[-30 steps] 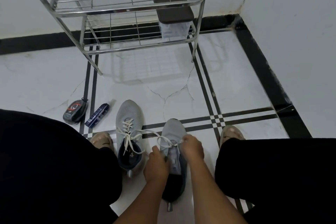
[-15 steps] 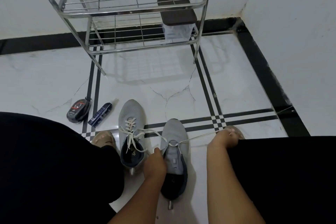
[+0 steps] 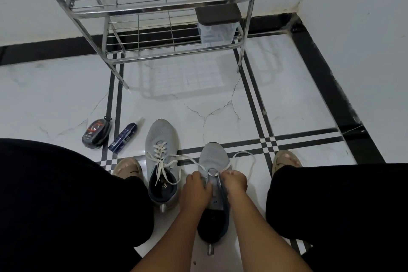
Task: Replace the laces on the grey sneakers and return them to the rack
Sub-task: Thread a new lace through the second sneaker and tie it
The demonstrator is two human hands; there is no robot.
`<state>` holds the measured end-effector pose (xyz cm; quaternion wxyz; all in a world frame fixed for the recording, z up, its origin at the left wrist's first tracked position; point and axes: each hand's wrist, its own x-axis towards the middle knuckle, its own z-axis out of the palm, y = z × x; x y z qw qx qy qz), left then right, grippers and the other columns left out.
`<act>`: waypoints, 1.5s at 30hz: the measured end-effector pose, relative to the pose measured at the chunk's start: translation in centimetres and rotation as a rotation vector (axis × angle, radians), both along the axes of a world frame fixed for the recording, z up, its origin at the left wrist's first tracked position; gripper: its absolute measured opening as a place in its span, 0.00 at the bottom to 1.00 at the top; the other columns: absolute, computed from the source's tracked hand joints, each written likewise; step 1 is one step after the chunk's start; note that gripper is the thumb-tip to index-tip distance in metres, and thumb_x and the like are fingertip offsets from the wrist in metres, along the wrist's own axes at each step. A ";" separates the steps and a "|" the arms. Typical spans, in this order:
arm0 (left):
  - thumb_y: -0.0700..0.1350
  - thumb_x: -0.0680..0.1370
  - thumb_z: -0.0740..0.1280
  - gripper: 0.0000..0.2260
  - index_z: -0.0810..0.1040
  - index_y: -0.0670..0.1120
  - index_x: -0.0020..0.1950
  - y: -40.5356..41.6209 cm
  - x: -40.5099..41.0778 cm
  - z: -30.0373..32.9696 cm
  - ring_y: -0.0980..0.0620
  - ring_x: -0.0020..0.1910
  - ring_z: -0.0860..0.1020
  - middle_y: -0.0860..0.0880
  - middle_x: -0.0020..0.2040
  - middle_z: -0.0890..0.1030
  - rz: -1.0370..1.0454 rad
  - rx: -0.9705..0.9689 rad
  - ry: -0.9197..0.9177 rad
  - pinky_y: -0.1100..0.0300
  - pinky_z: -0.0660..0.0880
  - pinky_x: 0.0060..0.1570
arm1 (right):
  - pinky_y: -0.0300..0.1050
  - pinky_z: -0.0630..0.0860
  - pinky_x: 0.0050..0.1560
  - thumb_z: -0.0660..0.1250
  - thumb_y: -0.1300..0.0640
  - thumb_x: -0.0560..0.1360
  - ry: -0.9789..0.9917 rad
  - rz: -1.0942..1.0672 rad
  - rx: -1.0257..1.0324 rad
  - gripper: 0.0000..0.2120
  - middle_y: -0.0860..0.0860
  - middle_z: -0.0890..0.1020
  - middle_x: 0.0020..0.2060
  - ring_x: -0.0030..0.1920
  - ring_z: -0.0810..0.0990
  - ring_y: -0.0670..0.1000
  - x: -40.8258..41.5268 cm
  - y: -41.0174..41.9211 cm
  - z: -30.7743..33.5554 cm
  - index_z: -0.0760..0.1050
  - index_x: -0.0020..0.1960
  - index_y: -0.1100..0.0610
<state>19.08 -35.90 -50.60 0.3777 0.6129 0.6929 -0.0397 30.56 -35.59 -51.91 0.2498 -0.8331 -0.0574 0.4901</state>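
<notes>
I note a white marble-look floor (image 3: 66, 95) with black inlay lines (image 3: 249, 86) and hairline cracks (image 3: 212, 112). White walls (image 3: 364, 28) meet a black skirting band (image 3: 331, 77) in the corner.

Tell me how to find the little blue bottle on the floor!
Start at the metal shoe rack by the wall and follow its front left leg down to the white tiled floor. The blue spray bottle lies there between a round black polish tin and the laced grey sneaker. It is slim and dark blue.
</notes>
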 end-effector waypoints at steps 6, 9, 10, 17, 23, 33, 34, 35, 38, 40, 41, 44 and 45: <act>0.54 0.78 0.60 0.14 0.80 0.46 0.48 3.1 0.2 -1.1 0.40 0.51 0.79 0.40 0.51 0.81 0.356 -0.078 -0.158 0.55 0.73 0.48 | 0.42 0.73 0.45 0.70 0.54 0.73 -0.033 -0.031 0.048 0.12 0.53 0.79 0.37 0.40 0.76 0.55 -0.1 0.1 -1.3 0.73 0.33 0.55; 0.59 0.66 0.65 0.18 0.75 0.44 0.31 4.1 0.7 -3.0 0.34 0.41 0.80 0.33 0.40 0.79 0.557 -0.238 -0.301 0.54 0.72 0.40 | 0.44 0.72 0.42 0.69 0.53 0.74 -0.075 -0.043 0.064 0.11 0.52 0.78 0.35 0.37 0.74 0.54 -0.5 -0.1 -1.9 0.73 0.35 0.55; 0.57 0.65 0.66 0.19 0.73 0.41 0.29 4.4 0.9 -3.7 0.34 0.35 0.78 0.33 0.34 0.77 0.604 -0.268 -0.310 0.55 0.69 0.39 | 0.43 0.71 0.41 0.68 0.53 0.75 -0.087 -0.032 0.064 0.11 0.52 0.77 0.34 0.37 0.73 0.54 -0.5 -0.1 -1.9 0.72 0.36 0.55; 0.44 0.75 0.68 0.15 0.71 0.44 0.29 4.2 1.5 -4.0 0.49 0.30 0.69 0.45 0.26 0.71 0.801 -0.274 -0.389 0.57 0.67 0.39 | 0.44 0.71 0.44 0.59 0.56 0.79 -0.120 -0.100 0.075 0.03 0.53 0.76 0.41 0.43 0.75 0.56 -0.9 -0.2 -1.8 0.70 0.48 0.55; 0.45 0.75 0.68 0.17 0.70 0.45 0.27 3.8 1.9 -4.6 0.48 0.34 0.71 0.47 0.27 0.72 0.833 -0.241 -0.413 0.58 0.67 0.38 | 0.45 0.69 0.42 0.54 0.58 0.80 -0.125 -0.064 0.053 0.04 0.57 0.75 0.46 0.43 0.74 0.57 -1.0 -0.1 -1.6 0.66 0.53 0.56; 0.41 0.72 0.67 0.12 0.70 0.46 0.30 4.1 1.8 -4.5 0.50 0.28 0.66 0.47 0.28 0.70 0.798 -0.262 -0.423 0.59 0.64 0.33 | 0.44 0.68 0.43 0.53 0.56 0.82 -0.091 -0.043 0.041 0.05 0.58 0.75 0.48 0.45 0.73 0.56 -0.8 -0.1 -0.8 0.65 0.53 0.57; 0.44 0.72 0.68 0.12 0.70 0.46 0.30 4.2 1.8 -4.5 0.50 0.28 0.67 0.48 0.28 0.71 0.776 -0.241 -0.421 0.59 0.65 0.35 | 0.44 0.68 0.44 0.53 0.56 0.82 -0.083 -0.037 0.043 0.05 0.58 0.75 0.49 0.45 0.73 0.56 -0.8 -0.1 -0.7 0.65 0.53 0.57; 0.46 0.72 0.69 0.11 0.72 0.46 0.32 4.3 1.7 -4.5 0.50 0.29 0.69 0.49 0.29 0.73 0.752 -0.214 -0.405 0.59 0.67 0.36 | 0.44 0.68 0.44 0.54 0.56 0.81 -0.075 -0.026 0.041 0.05 0.58 0.76 0.50 0.45 0.74 0.56 -0.8 0.0 -0.8 0.65 0.54 0.56; 0.48 0.72 0.71 0.07 0.77 0.46 0.38 4.6 1.6 -4.2 0.49 0.33 0.73 0.49 0.33 0.78 0.728 -0.164 -0.398 0.58 0.72 0.40 | 0.43 0.69 0.45 0.56 0.55 0.80 -0.047 -0.021 0.017 0.09 0.59 0.78 0.54 0.46 0.75 0.56 -0.6 0.1 -0.7 0.68 0.58 0.57; 0.45 0.73 0.70 0.07 0.76 0.46 0.36 4.7 1.6 -3.7 0.51 0.30 0.70 0.49 0.31 0.75 0.703 -0.174 -0.457 0.61 0.68 0.36 | 0.43 0.68 0.44 0.59 0.52 0.79 -0.050 -0.053 -0.015 0.15 0.59 0.78 0.55 0.46 0.74 0.57 -0.4 0.2 -0.1 0.69 0.61 0.59; 0.44 0.74 0.70 0.07 0.77 0.45 0.36 4.8 1.6 -3.3 0.53 0.28 0.68 0.50 0.29 0.73 0.678 -0.187 -0.480 0.63 0.66 0.33 | 0.43 0.68 0.43 0.59 0.51 0.78 -0.058 -0.091 -0.039 0.17 0.60 0.78 0.55 0.47 0.75 0.58 -0.2 0.4 0.3 0.70 0.61 0.61; 0.45 0.77 0.67 0.10 0.75 0.44 0.37 5.0 1.4 -2.0 0.54 0.30 0.67 0.50 0.30 0.71 0.559 -0.205 -0.482 0.62 0.65 0.36 | 0.46 0.67 0.46 0.53 0.53 0.80 -0.077 -0.215 -0.071 0.19 0.62 0.77 0.59 0.56 0.76 0.62 0.5 1.1 2.0 0.72 0.63 0.65; 0.46 0.79 0.65 0.12 0.73 0.45 0.36 5.0 1.3 -1.5 0.53 0.31 0.66 0.50 0.30 0.70 0.519 -0.218 -0.472 0.61 0.64 0.35 | 0.46 0.66 0.48 0.51 0.55 0.81 -0.078 -0.225 -0.067 0.20 0.62 0.77 0.60 0.59 0.75 0.62 0.7 1.5 2.4 0.72 0.63 0.66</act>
